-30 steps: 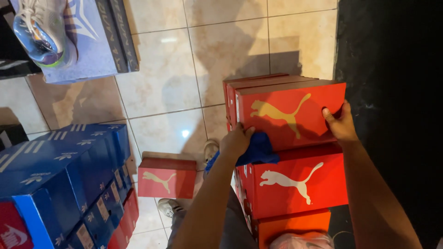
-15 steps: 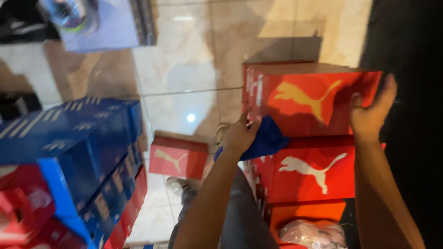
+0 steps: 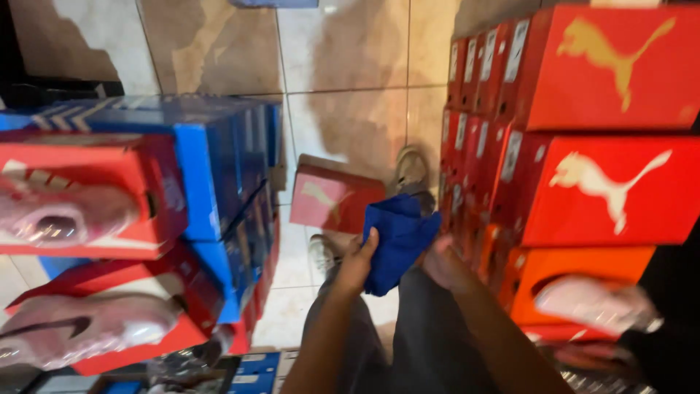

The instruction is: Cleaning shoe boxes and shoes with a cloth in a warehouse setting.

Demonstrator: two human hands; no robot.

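A: What's underfoot?

B: A tiled floor [image 3: 350, 109], glossy beige and brown marbling with pale grout lines. It fills the upper middle of the frame and runs down between two stacks of boxes.

A: And the stacks?

B: On the right, red boxes [image 3: 583, 131] piled in rows, each with a leaping-cat figure on the lid; below them an orange box [image 3: 583, 284] with a window cut in its side. On the left, blue boxes [image 3: 226, 168] with red boxes [image 3: 87, 197] in front showing pale shoes through their openings. One small red box [image 3: 332, 197] lies alone on the floor at centre.

A: Where's the cloth?

B: The blue cloth [image 3: 397, 241] hangs just below centre, above the person's grey trousers [image 3: 423, 343].

A: Who has it?

B: The left hand [image 3: 357, 263] is closed on its left edge, thumb over the fabric. The right hand [image 3: 445, 266] sits against the cloth's right side, near the red stack; it's blurred, so I cannot tell whether it's gripping or merely touching.

A: Anything else down there?

B: A pale shoe [image 3: 412, 171] on the tiles above the cloth.
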